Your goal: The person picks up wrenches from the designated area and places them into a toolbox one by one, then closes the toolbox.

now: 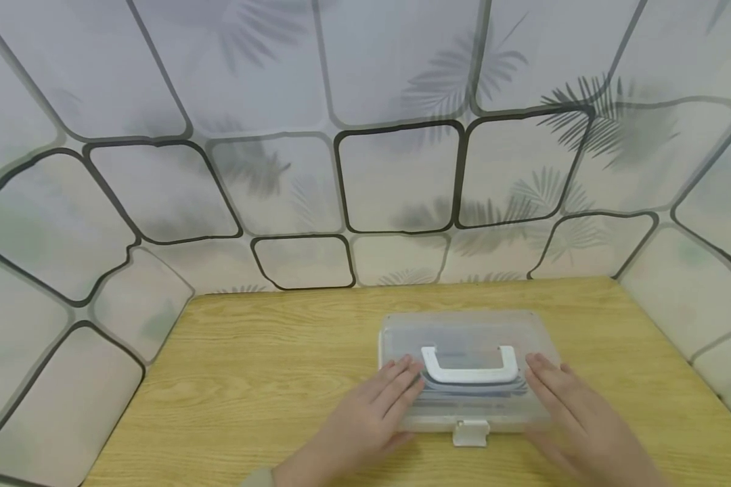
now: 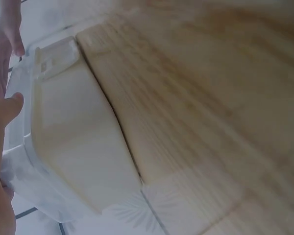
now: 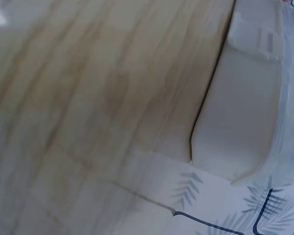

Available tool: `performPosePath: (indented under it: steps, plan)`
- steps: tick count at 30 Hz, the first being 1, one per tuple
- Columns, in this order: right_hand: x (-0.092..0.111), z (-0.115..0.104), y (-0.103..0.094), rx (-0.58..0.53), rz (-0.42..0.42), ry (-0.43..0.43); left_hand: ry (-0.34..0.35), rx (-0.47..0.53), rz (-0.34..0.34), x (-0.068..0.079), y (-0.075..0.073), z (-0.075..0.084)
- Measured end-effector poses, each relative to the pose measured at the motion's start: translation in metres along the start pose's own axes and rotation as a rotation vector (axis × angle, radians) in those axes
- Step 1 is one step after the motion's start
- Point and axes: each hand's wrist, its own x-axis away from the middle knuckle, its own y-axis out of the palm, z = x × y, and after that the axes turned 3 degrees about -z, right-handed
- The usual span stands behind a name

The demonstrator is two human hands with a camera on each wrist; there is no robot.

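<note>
A plastic box [image 1: 402, 331] with a see-through lid, a white carrying handle [image 1: 472, 375] and a white front latch [image 1: 471, 433] sits on the wooden table. Bluish shapes show dimly through its lid. My left hand [image 1: 378, 409] lies over the box's left part, its straight fingers reaching to the handle's left side. On the opposite side, my right hand [image 1: 575, 409] is over the right edge, fingers extended and slightly blurred. In the left wrist view the latch [image 2: 59, 58] lies flat against the pale front wall [image 2: 78, 137], and the left thumb [image 2: 10, 110] is over the lid.
The wood-grain table [image 1: 268, 365] extends left of the box and behind it. A pale wall covering [image 1: 396, 176] with dark outlined blocks and leaf prints rises at the back and both sides.
</note>
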Motion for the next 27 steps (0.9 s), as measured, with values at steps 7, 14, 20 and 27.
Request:
performPosePath:
  steps: [7,14,20,27]
  plan:
    - [0.005,-0.009,0.013,-0.007,-0.067,-0.030,0.087,-0.104,-0.047,-0.011,-0.001,0.005]
    - [0.016,-0.016,0.022,0.033,-0.162,0.016,0.132,-0.165,-0.067,-0.017,0.006,0.012]
    - [0.023,-0.019,0.024,0.102,-0.290,0.042,0.149,-0.224,-0.063,-0.024,0.009,0.018]
    - [0.027,-0.018,0.028,0.131,-0.285,0.022,0.158,-0.278,-0.111,-0.028,0.016,0.029]
